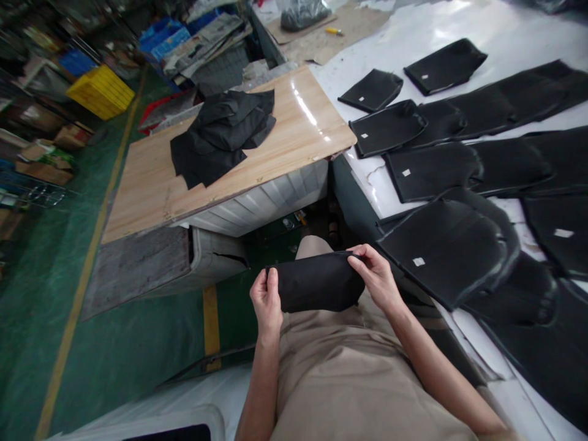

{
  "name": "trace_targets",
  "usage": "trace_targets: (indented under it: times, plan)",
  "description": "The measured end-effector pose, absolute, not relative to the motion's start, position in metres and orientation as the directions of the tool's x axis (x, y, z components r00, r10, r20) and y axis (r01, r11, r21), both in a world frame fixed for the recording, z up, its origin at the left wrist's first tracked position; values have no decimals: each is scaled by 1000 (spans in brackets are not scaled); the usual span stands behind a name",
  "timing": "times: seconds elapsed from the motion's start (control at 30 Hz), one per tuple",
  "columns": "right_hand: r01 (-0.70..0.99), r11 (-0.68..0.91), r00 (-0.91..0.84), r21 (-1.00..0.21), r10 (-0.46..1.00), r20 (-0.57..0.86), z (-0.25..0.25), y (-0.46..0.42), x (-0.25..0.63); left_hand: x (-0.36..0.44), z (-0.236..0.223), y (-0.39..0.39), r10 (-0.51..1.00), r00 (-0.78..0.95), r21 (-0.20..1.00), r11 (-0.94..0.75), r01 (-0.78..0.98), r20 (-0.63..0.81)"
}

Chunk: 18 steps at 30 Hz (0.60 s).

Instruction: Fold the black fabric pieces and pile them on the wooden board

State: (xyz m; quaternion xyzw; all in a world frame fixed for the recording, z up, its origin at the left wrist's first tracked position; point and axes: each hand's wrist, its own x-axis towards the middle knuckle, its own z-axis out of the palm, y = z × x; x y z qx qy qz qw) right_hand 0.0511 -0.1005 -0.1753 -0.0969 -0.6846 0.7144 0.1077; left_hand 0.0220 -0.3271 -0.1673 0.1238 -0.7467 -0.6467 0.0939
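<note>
A black fabric piece (316, 283) stretches between my two hands above my lap. My left hand (267, 300) pinches its left end, thumb on top. At the upper right corner, my right hand (376, 277) grips it between thumb and fingers. To the right, black padded panels (445, 251) with small white labels lie in overlapping rows on a white table (367, 177). A loose heap of black fabric pieces (225, 131) rests on a wooden board (303, 110) ahead and to the left.
The board lies over a white bin (257, 202), with a grey board (138, 269) beside it. A yellow crate (101, 92) and blue crates (160, 37) stand farther back. A yellow-handled tool (334, 30) lies at the table's far end. Green floor (151, 355) shows at left.
</note>
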Motion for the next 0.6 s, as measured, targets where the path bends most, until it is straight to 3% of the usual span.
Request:
trace_targets:
  times: [0.6]
  plan:
    - [-20, -53, -905, -998, 425, -5, -173, -109, 51, 21, -171, -326, -304, -953, 995, 88, -38, -9]
